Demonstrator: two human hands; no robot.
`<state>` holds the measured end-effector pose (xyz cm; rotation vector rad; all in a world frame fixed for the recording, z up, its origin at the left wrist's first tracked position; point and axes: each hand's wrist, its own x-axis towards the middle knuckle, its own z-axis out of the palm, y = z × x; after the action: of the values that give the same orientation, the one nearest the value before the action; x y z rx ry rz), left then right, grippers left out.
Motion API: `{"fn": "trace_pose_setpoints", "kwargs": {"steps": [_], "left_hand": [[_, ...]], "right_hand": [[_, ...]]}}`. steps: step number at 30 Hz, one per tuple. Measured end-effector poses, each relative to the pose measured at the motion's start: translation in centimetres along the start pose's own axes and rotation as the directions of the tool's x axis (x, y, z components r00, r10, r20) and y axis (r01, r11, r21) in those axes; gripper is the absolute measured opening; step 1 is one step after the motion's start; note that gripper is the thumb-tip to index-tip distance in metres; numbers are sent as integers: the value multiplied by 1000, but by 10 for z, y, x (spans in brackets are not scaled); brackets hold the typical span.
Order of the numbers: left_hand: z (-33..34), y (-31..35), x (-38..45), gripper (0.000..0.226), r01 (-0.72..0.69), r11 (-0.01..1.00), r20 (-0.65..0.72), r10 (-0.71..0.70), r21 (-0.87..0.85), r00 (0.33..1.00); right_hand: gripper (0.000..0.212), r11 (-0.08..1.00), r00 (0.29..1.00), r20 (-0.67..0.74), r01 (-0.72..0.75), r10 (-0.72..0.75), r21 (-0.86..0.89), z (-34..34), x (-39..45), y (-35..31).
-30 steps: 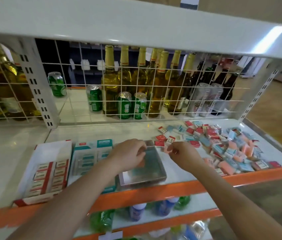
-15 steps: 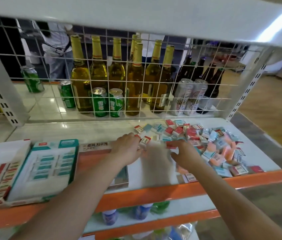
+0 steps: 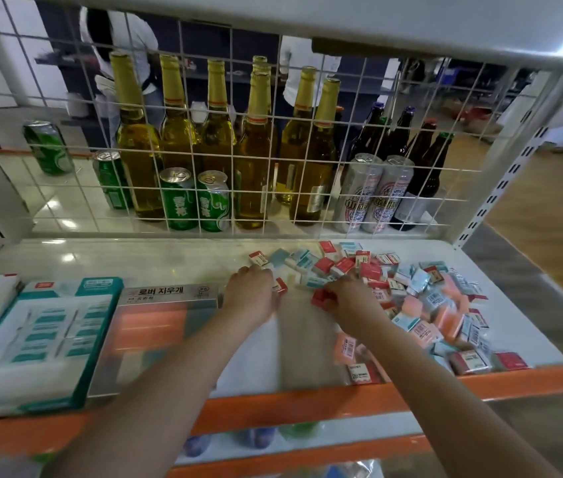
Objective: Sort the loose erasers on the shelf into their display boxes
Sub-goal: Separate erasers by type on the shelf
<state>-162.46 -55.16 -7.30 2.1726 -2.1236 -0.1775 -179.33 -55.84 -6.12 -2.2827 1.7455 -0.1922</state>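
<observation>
Beside the eraser pile (image 3: 411,294), box (image 3: 166,326) labelled "로버 지우개".

Gold-capped beer bottles (image 3: 255,146), green cans (image 3: 178,200), silver cans (image 3: 375,193) and dark bottles (image 3: 421,160) are standing behind a white wire grid (image 3: 231,98).

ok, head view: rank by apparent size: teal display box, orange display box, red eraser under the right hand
1. teal display box, largest
2. orange display box, a little smaller; motion blur makes the gap unsure
3. red eraser, far smaller, gripped by the right hand
</observation>
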Motion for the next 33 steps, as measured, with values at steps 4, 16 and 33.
{"fn": "trace_pose_setpoints", "kwargs": {"steps": [4, 16, 33], "left_hand": [[-4, 1, -8, 27, -41, 990, 3, 42, -138, 999], [-14, -10, -30, 19, -59, 886, -36, 48, -461, 998], [-7, -30, -48, 31, 58, 660, 42, -40, -749, 998]], "right_hand": [[24, 999, 999, 13, -31, 30, 31, 0, 1, 0], [16, 977, 997, -64, -33, 47, 209, 4, -30, -13], [41, 988, 992, 121, -51, 33, 149, 4, -30, -25]]}}
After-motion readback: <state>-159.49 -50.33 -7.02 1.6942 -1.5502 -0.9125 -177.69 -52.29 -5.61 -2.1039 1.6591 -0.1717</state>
